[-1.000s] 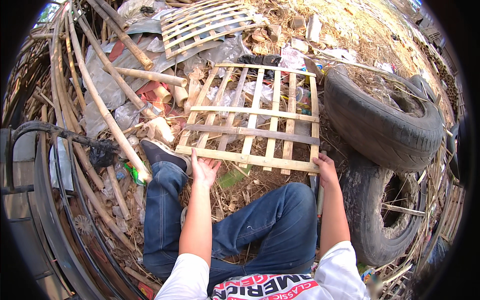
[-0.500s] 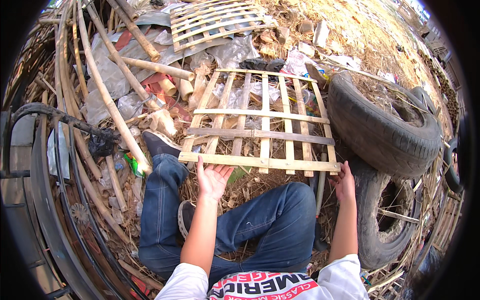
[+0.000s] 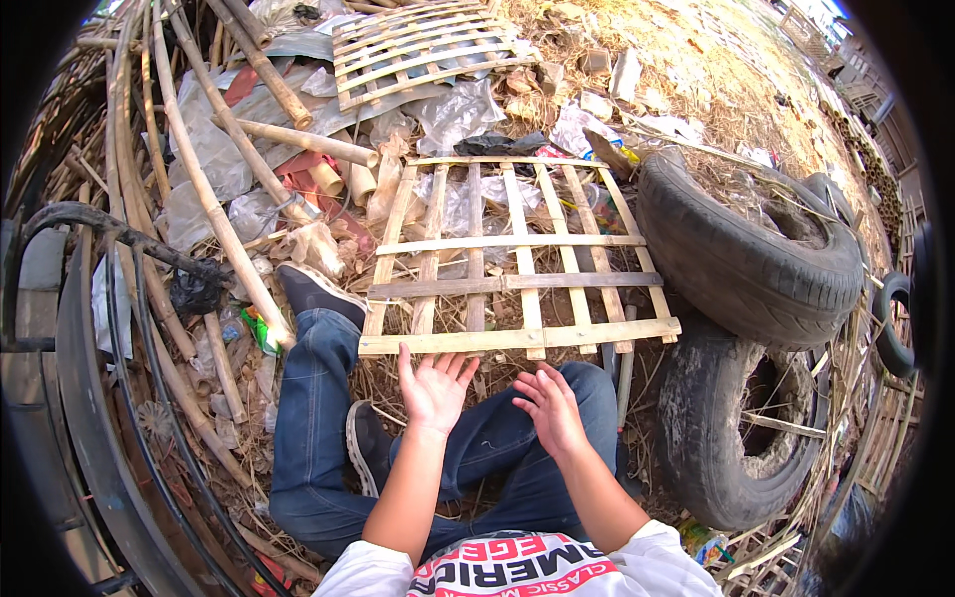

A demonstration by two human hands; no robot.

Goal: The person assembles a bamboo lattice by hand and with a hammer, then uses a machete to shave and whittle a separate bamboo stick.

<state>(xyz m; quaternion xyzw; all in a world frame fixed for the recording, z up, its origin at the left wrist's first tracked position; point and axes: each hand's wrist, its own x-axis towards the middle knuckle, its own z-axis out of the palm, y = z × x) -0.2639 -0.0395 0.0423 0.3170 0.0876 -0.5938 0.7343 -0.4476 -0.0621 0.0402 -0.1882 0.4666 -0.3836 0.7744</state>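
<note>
A lattice panel (image 3: 497,341) of pale bamboo slats, with one greyer crosspiece, leans or rests in front of my bent legs. My left hand (image 3: 435,393) is palm up with fingers outstretched. Its fingertips meet the panel's near slat, left of centre; whether they bear any weight I cannot tell. My right hand (image 3: 554,408) is off the panel, just below the near slat and over my knee. Its fingers are apart and nothing is in them.
Two worn tyres (image 3: 746,259) are stacked to the right. Long bamboo poles (image 3: 214,199) and a black metal frame (image 3: 119,234) lie left. A second slatted panel (image 3: 428,55) lies farther back, amid plastic sheets (image 3: 458,114) and dry litter.
My right hand has left the panel's right corner and come inward toward the middle. The panel's near edge has dropped slightly toward me, and my left hand has lowered with it.
</note>
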